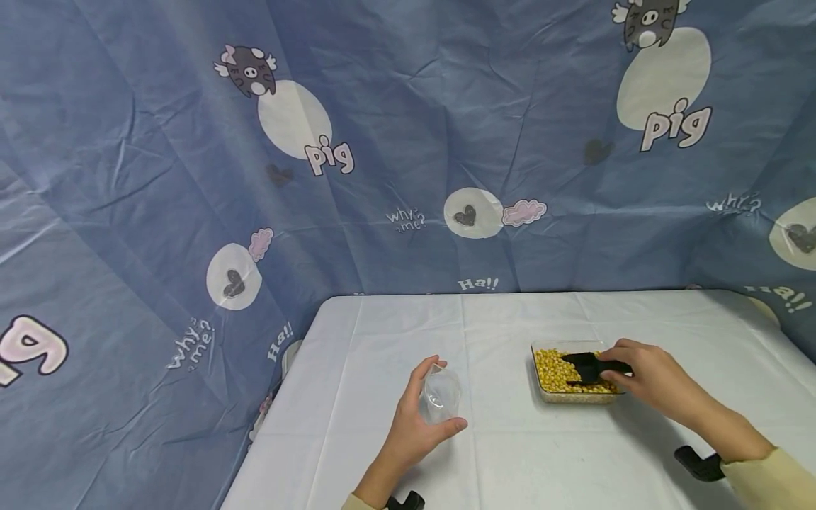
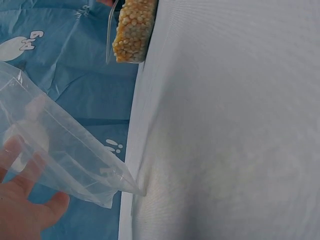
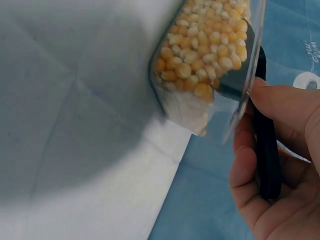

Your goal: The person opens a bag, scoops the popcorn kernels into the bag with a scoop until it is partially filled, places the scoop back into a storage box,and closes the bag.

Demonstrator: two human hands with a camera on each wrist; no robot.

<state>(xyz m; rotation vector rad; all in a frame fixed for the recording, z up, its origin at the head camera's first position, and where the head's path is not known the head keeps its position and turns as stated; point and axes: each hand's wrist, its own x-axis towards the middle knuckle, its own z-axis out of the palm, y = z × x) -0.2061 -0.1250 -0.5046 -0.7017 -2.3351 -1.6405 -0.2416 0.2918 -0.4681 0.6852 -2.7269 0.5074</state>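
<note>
My left hand (image 1: 411,421) has its fingers and thumb curved around a clear plastic bag (image 1: 441,394), whose round mouth faces up. In the left wrist view the bag (image 2: 75,150) tapers to a corner close to the white cloth, and some fingers show through the film. The right hand (image 1: 650,372) grips the handle of a black scoop (image 1: 588,366). Its blade is down among yellow corn kernels (image 1: 553,370) in a clear rectangular container (image 1: 576,398). From the right wrist, the scoop handle (image 3: 267,155) lies between thumb and fingers, with the blade partly hidden behind kernels and the container wall.
A white cloth (image 1: 510,453) covers the table, with the container right of the bag. Blue printed fabric (image 1: 382,142) hangs behind the table and down its left side. Black wrist mounts (image 1: 698,464) sit by both forearms.
</note>
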